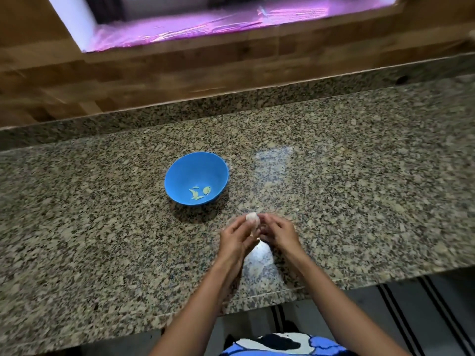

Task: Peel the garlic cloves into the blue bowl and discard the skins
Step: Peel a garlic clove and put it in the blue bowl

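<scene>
Over the near part of the granite table (102, 227), the left grip (236, 237) holds a whitish garlic (252, 219) at its fingertips. The right grip (279, 232), blurred, pinches its other side. Farther back and left stands the blue bowl (180, 165), with a few pale peeled cloves (200, 193) inside.

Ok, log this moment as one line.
phase: peeling | left hand: holds garlic | right hand: pinches garlic | bowl: few pale pieces inside
</scene>
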Demonstrator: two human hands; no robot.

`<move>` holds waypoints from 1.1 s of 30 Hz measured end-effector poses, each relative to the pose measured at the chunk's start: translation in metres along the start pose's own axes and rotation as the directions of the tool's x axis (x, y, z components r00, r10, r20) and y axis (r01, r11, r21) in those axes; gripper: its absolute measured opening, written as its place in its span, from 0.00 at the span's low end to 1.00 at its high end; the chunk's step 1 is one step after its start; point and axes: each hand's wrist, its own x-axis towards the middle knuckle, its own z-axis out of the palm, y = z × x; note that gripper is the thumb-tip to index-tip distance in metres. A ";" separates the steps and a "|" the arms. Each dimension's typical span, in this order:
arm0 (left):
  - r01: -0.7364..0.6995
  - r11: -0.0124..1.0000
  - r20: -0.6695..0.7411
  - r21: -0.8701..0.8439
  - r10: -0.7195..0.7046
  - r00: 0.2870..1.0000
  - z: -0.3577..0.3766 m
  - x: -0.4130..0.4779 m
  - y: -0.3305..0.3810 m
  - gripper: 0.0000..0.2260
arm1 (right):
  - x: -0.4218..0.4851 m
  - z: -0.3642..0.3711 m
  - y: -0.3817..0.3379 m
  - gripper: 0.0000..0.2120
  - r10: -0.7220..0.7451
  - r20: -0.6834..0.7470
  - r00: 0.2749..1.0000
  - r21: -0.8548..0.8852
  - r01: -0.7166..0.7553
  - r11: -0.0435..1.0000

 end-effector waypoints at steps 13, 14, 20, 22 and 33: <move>-0.224 0.842 0.089 0.491 0.208 0.974 -0.002 0.013 0.003 0.12 | -0.006 -0.013 -0.001 0.13 -0.032 0.006 0.999 0.154 0.031 0.988; -0.232 0.825 0.089 0.515 0.218 0.972 -0.004 0.015 0.005 0.12 | -0.006 -0.014 -0.002 0.13 -0.035 0.018 0.999 0.130 0.032 0.991; -0.273 0.762 0.187 0.587 0.201 0.962 -0.009 0.024 0.015 0.11 | -0.003 -0.017 0.000 0.20 0.035 0.182 0.983 0.117 -0.057 0.992; -0.322 0.635 0.220 0.702 0.237 0.946 -0.011 0.028 0.017 0.10 | -0.004 -0.019 0.001 0.20 0.011 0.189 0.982 0.072 -0.025 0.997; -0.154 0.800 -0.046 0.580 0.221 0.974 -0.018 0.026 0.025 0.05 | -0.002 -0.022 0.003 0.17 0.004 0.106 0.994 0.053 -0.009 0.999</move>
